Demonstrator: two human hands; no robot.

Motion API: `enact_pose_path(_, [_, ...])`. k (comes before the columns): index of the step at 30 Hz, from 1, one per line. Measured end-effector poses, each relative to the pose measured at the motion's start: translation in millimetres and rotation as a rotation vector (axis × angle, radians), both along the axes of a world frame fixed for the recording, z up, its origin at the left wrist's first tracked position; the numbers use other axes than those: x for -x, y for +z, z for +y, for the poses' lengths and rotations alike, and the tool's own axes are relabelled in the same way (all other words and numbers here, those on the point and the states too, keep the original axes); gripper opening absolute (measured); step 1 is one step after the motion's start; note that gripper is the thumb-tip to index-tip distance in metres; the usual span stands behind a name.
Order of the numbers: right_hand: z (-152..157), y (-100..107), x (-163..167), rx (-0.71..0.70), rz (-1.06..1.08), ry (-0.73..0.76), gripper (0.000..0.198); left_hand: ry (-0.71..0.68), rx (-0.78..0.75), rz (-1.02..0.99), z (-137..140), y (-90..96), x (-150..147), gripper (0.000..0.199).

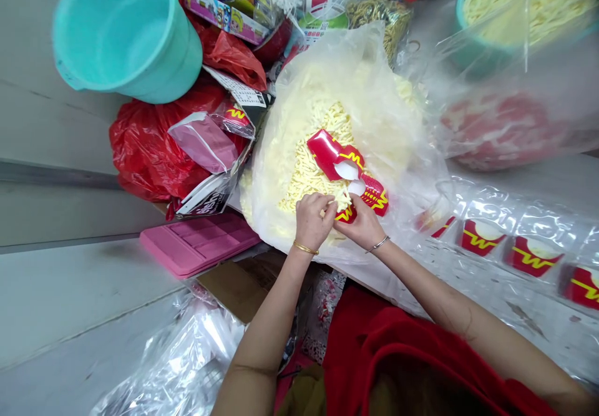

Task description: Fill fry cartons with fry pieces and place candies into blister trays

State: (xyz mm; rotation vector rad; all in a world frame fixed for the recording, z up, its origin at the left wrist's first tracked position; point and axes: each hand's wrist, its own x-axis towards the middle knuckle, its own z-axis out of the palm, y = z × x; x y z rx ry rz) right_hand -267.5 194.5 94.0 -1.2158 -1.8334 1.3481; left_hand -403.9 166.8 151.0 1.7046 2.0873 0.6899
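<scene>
Red carton [347, 215], small, glossy and marked with a yellow zigzag, is sitting in the right hand [364, 221] at the near edge of the heap, with a cluster of pale sticks [344, 199] poking up at its mouth. I am pinching it between the thumb and fingers of that hand, nearly closed around it. With the left hand [315, 219] I am bending the fingers into a loose curl just beside the sticks; I cannot tell whether the fingertips are gripping any. Beyond the 2 hands, a heap of slim, matte, cream-coloured pieces [299, 182] is lying in a large, crinkled, translucent bag [374, 123]. Several loose cartons [324, 149], shiny red with white showing, are lying on the heap. On the worktop [533, 169] to the right, a row of similar cartons [482, 236] is resting under clear, wrinkled film. To the left I am seeing a smooth turquoise bucket [185, 67], a glossy red plastic bag [140, 145] and a flat pink panel [199, 241].
</scene>
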Motion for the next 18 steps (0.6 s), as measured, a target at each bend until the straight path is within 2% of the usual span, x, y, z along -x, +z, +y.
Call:
enact_pose_path(3, [-5.3, 3.6, 5.0, 0.230, -0.038, -0.026, 0.070, 0.114, 0.039, -0.063, -0.3, -5.9, 4.0, 0.008])
enact_pose_path(5, [-8.7, 5.3, 7.1, 0.244, -0.043, -0.044, 0.085, 0.167, 0.059, -0.104, -2.2, -9.0, 7.0, 0.007])
enact_pose_path(7, [-10.9, 6.7, 7.5, 0.147, -0.025, -0.038, 0.096, 0.194, 0.069, -0.121, -5.5, -8.8, 9.0, 0.007])
enact_pose_path(10, [-11.3, 6.7, 5.6, -0.077, -0.015, -0.015, 0.097, 0.153, 0.067, -0.099, -10.9, -1.4, 8.7, 0.006])
enact_pose_path(14, [-8.4, 1.4, 0.3, -0.338, -0.061, 0.014, 0.076, -0.041, 0.121, 0.037, -14.8, 14.2, 2.4, 0.015])
enact_pose_path(18, [-4.4, -1.6, -4.9, -0.461, -0.042, 0.004, 0.059, -0.242, 0.122, 0.091, -16.1, 23.9, -7.3, 0.017])
